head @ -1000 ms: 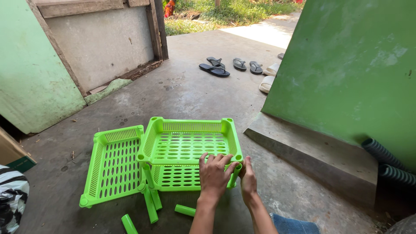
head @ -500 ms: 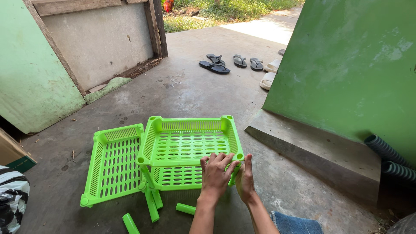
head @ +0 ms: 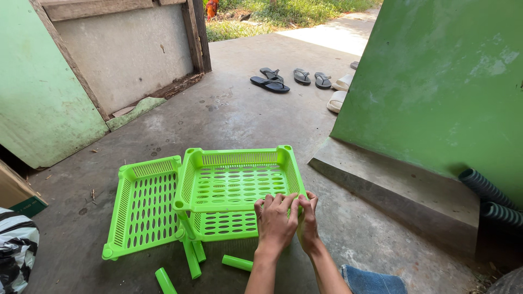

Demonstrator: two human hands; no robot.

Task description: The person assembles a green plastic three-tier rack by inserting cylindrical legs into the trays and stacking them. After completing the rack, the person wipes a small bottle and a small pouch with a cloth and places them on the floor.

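A person's left hand and right hand press side by side, fingers curled over the near right corner of the upper green tray, which sits stacked above a lower tray on the concrete floor; neither hand is spread wide, both closing on the rim. The slotted plastic looks light and fairly stiff, though likely to flex, so the rim and corner sockets seem the surest places to hold. A third tray lies alongside, with loose green tubes near it.
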